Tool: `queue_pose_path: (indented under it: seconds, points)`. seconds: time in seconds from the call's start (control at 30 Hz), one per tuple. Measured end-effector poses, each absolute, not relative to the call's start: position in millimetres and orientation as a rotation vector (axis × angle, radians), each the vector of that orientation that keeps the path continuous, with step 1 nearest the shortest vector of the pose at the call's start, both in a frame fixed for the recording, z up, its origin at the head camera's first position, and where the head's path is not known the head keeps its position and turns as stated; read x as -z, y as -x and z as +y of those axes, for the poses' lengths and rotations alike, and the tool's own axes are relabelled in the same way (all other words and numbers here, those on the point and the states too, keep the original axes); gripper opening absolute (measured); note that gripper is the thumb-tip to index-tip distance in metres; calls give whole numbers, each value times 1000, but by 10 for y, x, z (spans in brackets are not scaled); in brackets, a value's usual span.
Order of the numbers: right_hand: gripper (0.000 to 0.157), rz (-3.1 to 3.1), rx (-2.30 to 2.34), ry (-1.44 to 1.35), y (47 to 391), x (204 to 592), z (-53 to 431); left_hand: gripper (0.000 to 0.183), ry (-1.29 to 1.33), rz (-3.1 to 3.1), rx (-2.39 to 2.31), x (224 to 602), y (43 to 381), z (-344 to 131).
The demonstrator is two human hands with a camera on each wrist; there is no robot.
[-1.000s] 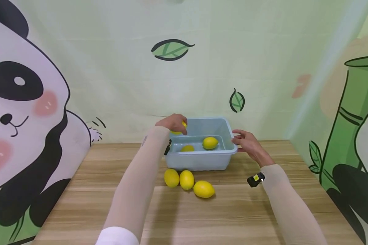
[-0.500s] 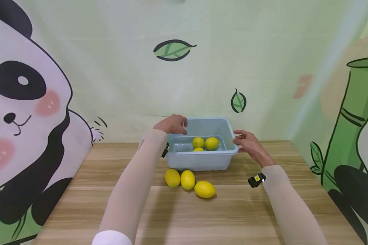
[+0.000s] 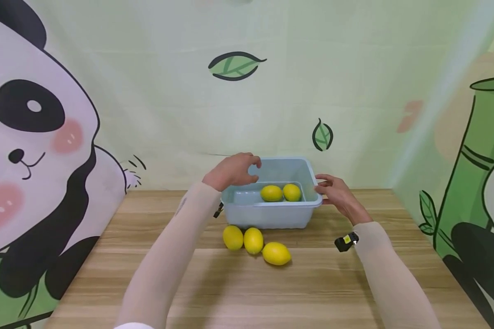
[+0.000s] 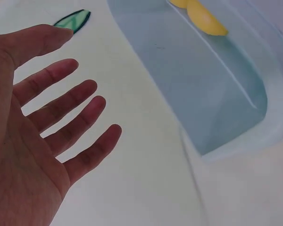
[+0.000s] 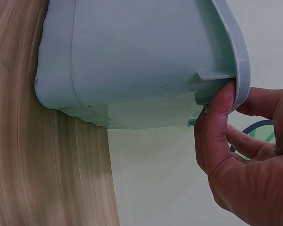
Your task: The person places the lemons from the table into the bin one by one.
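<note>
While right hand point(image 3: 340, 196) pinches box point(image 3: 267, 216) rim at three o'clock, apparently steadying it, left hand point(image 3: 232, 171) hovers empty at ten.

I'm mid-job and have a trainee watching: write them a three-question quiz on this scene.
1. How many lemons lie on the table, outside the bin?
2. True or false: the left hand is empty.
3. What does the right hand grip?
A) a lemon
B) the bin's rim
C) the table

Key: 1. Three. 2. True. 3. B.
</note>
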State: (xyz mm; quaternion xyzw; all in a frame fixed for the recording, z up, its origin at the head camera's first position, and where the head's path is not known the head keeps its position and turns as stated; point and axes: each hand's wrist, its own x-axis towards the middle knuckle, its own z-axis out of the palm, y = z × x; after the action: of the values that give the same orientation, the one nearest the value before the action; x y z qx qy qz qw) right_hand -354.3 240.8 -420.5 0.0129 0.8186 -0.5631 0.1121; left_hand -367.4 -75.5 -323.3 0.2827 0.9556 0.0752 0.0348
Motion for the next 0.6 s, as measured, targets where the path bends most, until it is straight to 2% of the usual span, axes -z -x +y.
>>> queue_pose_path:
  seconds: [0.6]
  points:
    - [55, 2406, 1655, -42, 3519, 4189, 2391, 39, -1092, 3021, -266, 3244, 3213, -835]
